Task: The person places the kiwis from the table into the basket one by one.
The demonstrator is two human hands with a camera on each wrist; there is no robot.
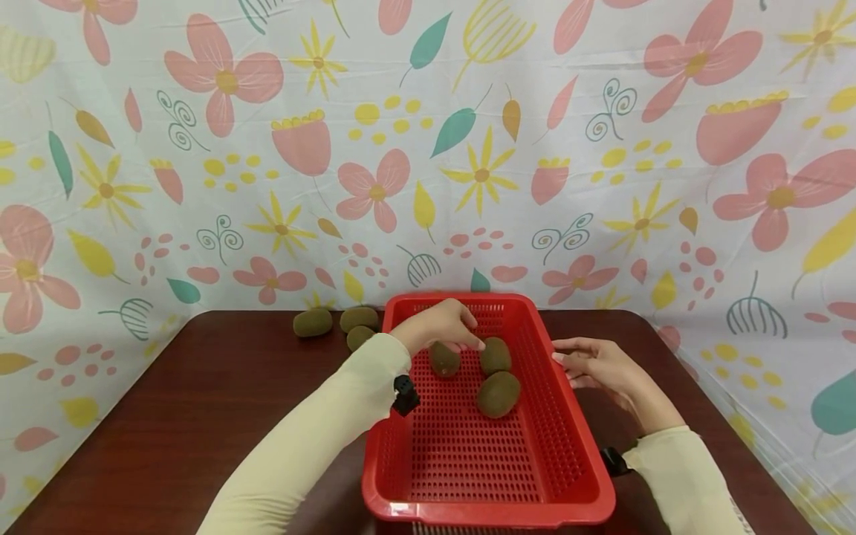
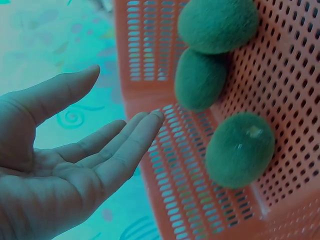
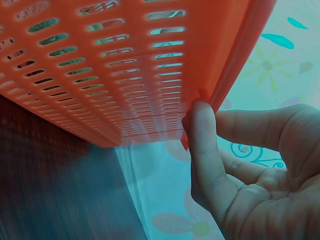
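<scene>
Red basket (image 1: 406, 510) sits on a dark brown, wood-grained table (image 1: 221, 423), short side to the viewer, glare on the near rim. Cream sleeves (image 1: 314, 446) come in from the bottom, black device (image 1: 405, 394) on the left wrist, another (image 1: 613, 461) at the right. Right hand (image 1: 602, 369) is outside the basket's right long side, thumb and fingertips pinching the rim. Left hand (image 1: 443, 327) reaches over the left side, hovers above the far half; fingers loosely extended, thumb well apart, nothing held. Three brown kiwis (image 1: 498, 394) in the basket's far half: two on the right touching, one to the left apart, partly covered by the left hand in the head view. Three more kiwis (image 1: 312, 322) on the table, left of the basket near the far edge. White cloth (image 1: 428, 260) behind, printed with pink flowers, yellow blooms, teal leaves; slight creases.
</scene>
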